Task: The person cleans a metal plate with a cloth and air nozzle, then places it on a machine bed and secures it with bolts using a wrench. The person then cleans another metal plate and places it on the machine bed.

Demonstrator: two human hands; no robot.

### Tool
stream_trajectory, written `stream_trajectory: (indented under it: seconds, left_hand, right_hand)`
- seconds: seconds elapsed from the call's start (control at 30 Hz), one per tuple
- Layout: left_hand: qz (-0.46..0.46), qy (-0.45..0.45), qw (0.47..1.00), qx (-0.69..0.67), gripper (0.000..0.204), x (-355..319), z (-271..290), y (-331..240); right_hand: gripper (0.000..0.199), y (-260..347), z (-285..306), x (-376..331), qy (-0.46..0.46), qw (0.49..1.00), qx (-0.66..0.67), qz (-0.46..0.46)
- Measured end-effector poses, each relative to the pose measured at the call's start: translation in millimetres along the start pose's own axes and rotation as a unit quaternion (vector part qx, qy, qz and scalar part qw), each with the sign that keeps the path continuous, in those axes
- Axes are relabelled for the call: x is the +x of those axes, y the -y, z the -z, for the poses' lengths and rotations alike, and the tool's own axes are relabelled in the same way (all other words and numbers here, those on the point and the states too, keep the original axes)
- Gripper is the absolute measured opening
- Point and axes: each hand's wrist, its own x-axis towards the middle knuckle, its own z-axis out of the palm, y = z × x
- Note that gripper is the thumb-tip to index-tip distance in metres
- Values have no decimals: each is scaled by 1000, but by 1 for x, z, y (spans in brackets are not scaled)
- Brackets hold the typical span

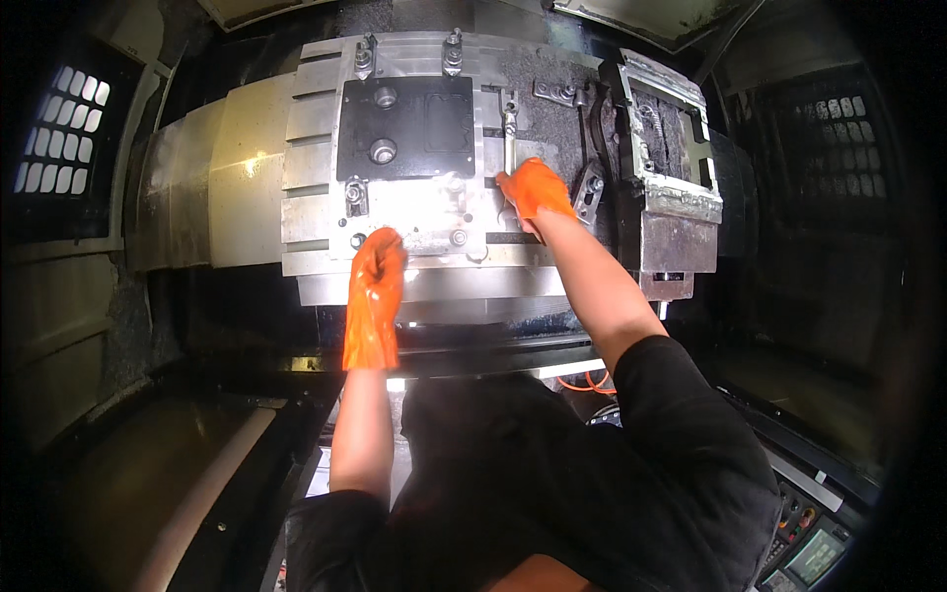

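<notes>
Inside a machine enclosure, a person in black short sleeves leaned over a slotted metal worktop (308,178), both hands covered by orange gloves. The right hand (536,191) was closed on the near part of a silver wrench (510,143), whose shaft ran away from the person, toward the far side, over the worktop just right of a black plate (424,128). The left hand (377,268) was at the near edge of a bright metal plate (419,209), its fingers curled in and narrow; it was slightly blurred, and whether it held anything could not be told. A bolt head (357,240) stood just beside its fingertips, on the left. The black plate was rectangular, with two round, recessed features set one beyond the other in its left half. Two bolted clamps stood along its far edge, a left one (363,59) and a right one (452,53), and a third clamp (356,195) stood near its close left corner. Glare washed out much of the bright plate between that clamp and the right hand. Beyond the right hand, to the right, a slotted clamp bar (589,192) lay at a slant, near a heavy, rectangular metal frame (681,187) at the worktop's right end.
</notes>
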Motion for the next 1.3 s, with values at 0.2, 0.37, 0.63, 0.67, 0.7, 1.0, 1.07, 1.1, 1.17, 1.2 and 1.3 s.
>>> stream_trajectory:
  seconds: [0.2, 0.37, 0.63, 0.67, 0.7, 1.0, 1.07, 1.1, 1.17, 1.2, 1.3]
  left_hand:
    - [45, -4, 999, 10, 25, -58, 33, 24]
    - [-37, -15, 995, 87, 27, -70, 5, 1]
    - [-365, 144, 823, 411, 68, -1, -62, -97]
    - [-432, 155, 784, 419, 63, 6, -65, -102]
    - [-382, 205, 822, 369, 56, 11, -66, -96]
    - [84, 278, 939, 186, 19, -6, -91, -138]
    - [63, 258, 939, 216, 22, -1, -89, -134]
    - [18, 245, 937, 250, 27, 5, -78, -133]
    - [-115, 34, 948, 294, 39, 18, -45, -96]
    - [-148, -52, 941, 299, 43, 26, -25, -93]
    - [-104, -257, 871, 404, 46, 61, 59, -45]
  right_hand:
    - [25, 12, 9, 2, 128, 952, -252, 115]
    - [21, -68, -37, 48, 114, 951, 228, 173]
    - [53, -85, 117, -138, 504, 781, 363, 71]
    - [51, -81, 131, -146, 527, 752, 386, 89]
    - [48, -78, 142, -152, 550, 722, 407, 106]
    - [55, -10, 60, -105, 292, 637, 664, 259]
    - [51, 4, 62, -106, 252, 700, 652, 145]
    - [49, 10, 52, -90, 232, 712, 654, 107]
    - [46, 2, 23, -39, 232, 701, 665, 115]
    - [44, 0, 18, -17, 229, 697, 669, 119]
    - [40, 19, 42, 6, 197, 829, 523, 27]
